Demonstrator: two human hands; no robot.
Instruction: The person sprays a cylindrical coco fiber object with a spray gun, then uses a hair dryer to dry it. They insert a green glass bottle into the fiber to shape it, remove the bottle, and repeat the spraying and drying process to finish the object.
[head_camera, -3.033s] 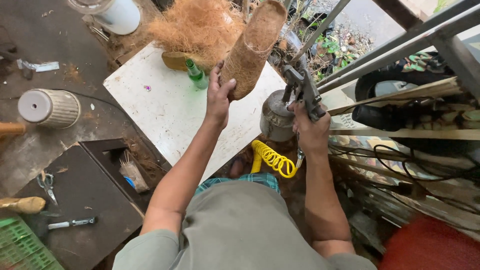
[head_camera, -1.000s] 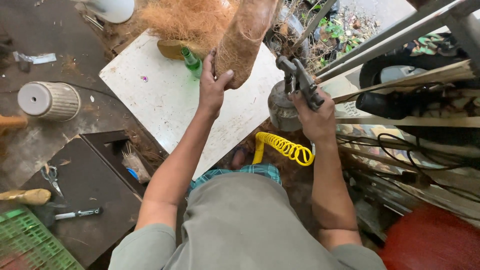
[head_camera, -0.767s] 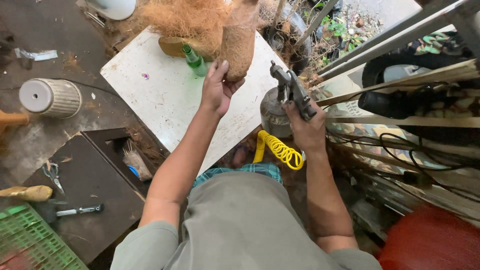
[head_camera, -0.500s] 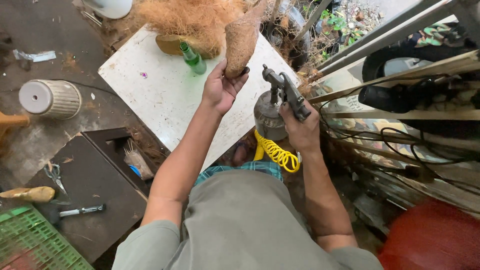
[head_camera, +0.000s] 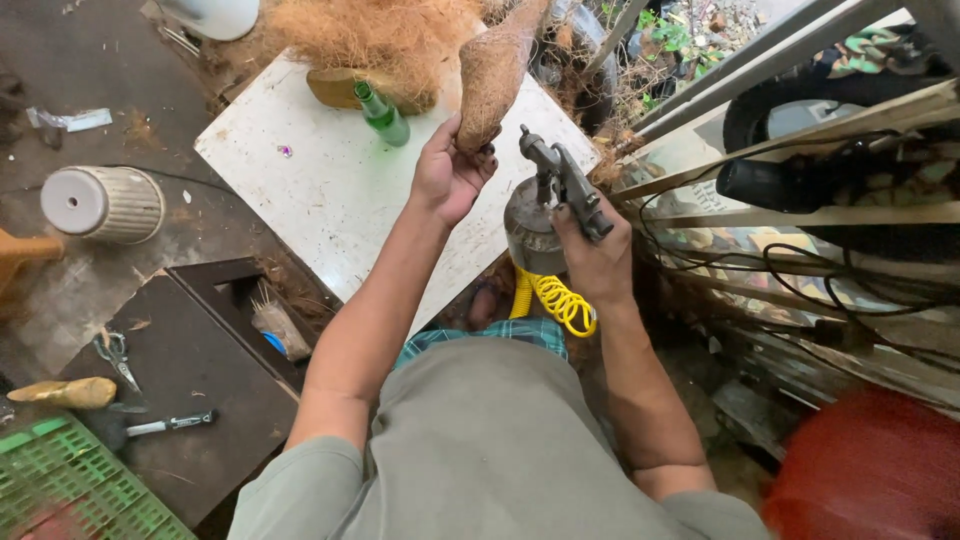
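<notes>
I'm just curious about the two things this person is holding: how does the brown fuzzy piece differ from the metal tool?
The fibre piece is brown, shaggy and tapered; the spray gun is grey, hard metal with a round cup below. The left hand grips the fibre piece by its lower end, so it stands up, while the right hand wraps the gun's handle. A yellow coiled hose hangs from the gun; nothing hangs from the fibre piece. Both are held above the white board.

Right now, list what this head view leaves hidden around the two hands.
- Top of the fibre-wrapped piece in the left hand: cut off by the upper edge.
- Spray gun trigger: covered by right hand fingers.
- Yellow coiled hose: far end hidden behind the body.
</notes>
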